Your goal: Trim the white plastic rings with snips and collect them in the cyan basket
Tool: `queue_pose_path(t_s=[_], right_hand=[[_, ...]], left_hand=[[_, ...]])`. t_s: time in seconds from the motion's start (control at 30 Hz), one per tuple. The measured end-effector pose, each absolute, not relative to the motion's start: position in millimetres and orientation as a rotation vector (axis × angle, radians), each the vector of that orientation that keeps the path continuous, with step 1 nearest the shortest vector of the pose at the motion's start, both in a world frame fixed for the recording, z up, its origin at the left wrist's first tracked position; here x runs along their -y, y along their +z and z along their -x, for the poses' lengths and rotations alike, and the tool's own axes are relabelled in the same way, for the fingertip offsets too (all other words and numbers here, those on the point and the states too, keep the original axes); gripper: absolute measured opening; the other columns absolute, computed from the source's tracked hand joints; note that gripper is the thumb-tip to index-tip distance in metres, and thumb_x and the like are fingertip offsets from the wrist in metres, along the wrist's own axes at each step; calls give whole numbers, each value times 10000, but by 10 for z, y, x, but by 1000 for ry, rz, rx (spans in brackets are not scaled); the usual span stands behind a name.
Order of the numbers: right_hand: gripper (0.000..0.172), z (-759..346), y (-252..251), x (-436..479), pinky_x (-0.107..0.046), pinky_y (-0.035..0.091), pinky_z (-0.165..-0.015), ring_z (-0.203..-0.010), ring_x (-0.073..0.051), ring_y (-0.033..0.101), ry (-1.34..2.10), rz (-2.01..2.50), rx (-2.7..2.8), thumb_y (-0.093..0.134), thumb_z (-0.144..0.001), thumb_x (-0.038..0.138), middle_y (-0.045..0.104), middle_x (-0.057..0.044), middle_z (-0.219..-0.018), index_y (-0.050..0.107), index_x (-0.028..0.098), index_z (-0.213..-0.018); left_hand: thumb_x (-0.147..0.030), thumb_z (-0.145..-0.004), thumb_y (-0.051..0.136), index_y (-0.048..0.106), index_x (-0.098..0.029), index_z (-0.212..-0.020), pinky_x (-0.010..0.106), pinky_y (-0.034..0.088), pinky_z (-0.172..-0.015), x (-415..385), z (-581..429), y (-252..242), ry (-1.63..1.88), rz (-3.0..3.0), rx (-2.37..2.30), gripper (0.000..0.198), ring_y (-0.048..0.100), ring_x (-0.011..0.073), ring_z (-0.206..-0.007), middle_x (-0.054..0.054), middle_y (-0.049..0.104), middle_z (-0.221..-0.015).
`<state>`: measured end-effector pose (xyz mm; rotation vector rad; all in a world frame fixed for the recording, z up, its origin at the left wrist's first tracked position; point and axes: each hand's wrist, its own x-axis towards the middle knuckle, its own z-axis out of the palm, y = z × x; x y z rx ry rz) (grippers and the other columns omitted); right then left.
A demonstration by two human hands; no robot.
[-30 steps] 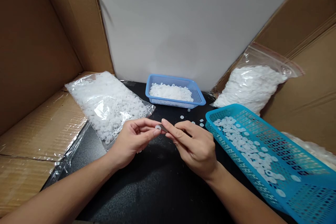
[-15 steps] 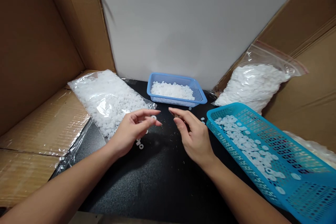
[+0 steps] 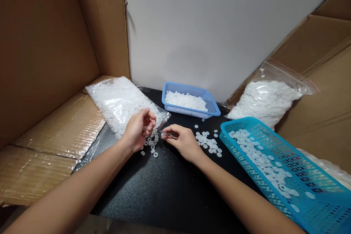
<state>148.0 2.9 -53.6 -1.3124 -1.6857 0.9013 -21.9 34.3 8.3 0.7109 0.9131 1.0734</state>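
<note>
My left hand (image 3: 139,128) hovers just over the black table (image 3: 164,186) with its fingers curled in, above a small pile of white plastic rings (image 3: 151,143). What those fingers hold is hidden. My right hand (image 3: 181,140) rests on the table beside it, pinching a thin small grey tool (image 3: 168,135) whose tip points left toward the rings. A second scatter of white rings (image 3: 208,142) lies to the right of my right hand.
A clear bag of white rings (image 3: 120,104) lies at the left on taped cardboard. A small blue basket (image 3: 190,100) of rings stands at the back. A large teal basket (image 3: 276,170) with rings is at the right, with another bag (image 3: 265,98) behind it.
Both hands have parted and dropped to the table. The left hand curled shut over the left pile of rings; the right hand moved down and left. The view shifted, showing more loose rings.
</note>
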Motion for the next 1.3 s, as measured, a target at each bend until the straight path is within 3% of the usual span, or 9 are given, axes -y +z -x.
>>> queue_pose_path(t_s=[0.1, 0.2, 0.37, 0.5, 0.7, 0.87, 0.93, 1.2, 1.3], right_hand=[[318, -1597, -446, 68, -321, 562, -855, -956, -198, 712, 951, 1240, 1577, 686, -853, 452, 742, -78, -1027, 708, 177, -1013], [318, -1670, -327, 198, -301, 572, -882, -996, -179, 712, 939, 1193, 1477, 701, -870, 456, 736, -68, -1055, 685, 197, -1054], [129, -1667, -204, 329, -217, 548, -671, -843, -121, 659, 820, 1039, 1424, 767, -839, 306, 651, -52, -1042, 741, 214, -926], [83, -1649, -199, 352, -201, 495, -600, -773, -102, 603, 785, 1048, 1453, 771, -839, 258, 620, -46, -995, 754, 218, -910], [63, -1646, -183, 361, -234, 544, -717, -828, -130, 641, 874, 994, 1355, 732, -882, 278, 659, -23, -893, 730, 215, -885], [63, -1660, -137, 379, -205, 490, -673, -751, -104, 605, 771, 1051, 1359, 733, -890, 282, 645, -4, -817, 776, 236, -895], [79, -1658, -136, 388, -207, 477, -659, -731, -103, 595, 805, 1055, 1364, 755, -872, 301, 639, -1, -796, 781, 233, -903], [315, -1611, -145, 387, -240, 490, -695, -756, -132, 592, 1055, 1091, 1257, 806, -793, 455, 659, -22, -788, 669, 171, -800], [384, -1583, -132, 380, -201, 408, -580, -651, -90, 503, 1201, 1068, 1153, 856, -730, 469, 592, 2, -726, 632, 160, -776]], left_hand=[[-267, -928, 574, 648, -115, -753, 159, 102, -354, -263, 179, 37, 961, -738, -884, 243, 207, 20, -335, -14, 537, -531], [-285, -849, 730, 686, -109, -804, 178, 65, -364, -163, 133, -32, 816, -804, -837, 186, 191, 13, -348, -26, 528, -538], [-603, -700, 845, 685, -126, -786, 206, 49, -392, -39, 98, -84, 624, -924, -736, 510, 109, 26, -408, -113, 266, -458], [-597, -672, 869, 684, -136, -747, 220, 41, -407, -20, 92, -80, 624, -951, -706, 502, 103, 34, -437, -108, 242, -486], [-533, -684, 870, 777, -156, -801, 226, 105, -418, -59, 85, -93, 706, -1090, -787, 406, 204, 49, -424, -66, 403, -477], [-229, -724, 825, 823, -190, -774, 224, 419, -627, -74, 79, -55, 845, -1272, -791, 64, 567, 108, -631, 25, 740, -752], [-181, -714, 819, 816, -195, -748, 236, 453, -713, -64, 79, -40, 864, -1310, -774, 36, 615, 127, -692, 14, 744, -729], [-192, -769, 818, 840, -224, -788, 245, 434, -660, -37, 119, -76, 1082, -1588, -783, 43, 594, 136, -671, 15, 699, -695], [-226, -806, 811, 855, -241, -831, 252, 426, -627, -33, 124, -83, 1159, -1689, -764, 52, 601, 146, -659, 29, 687, -693]])
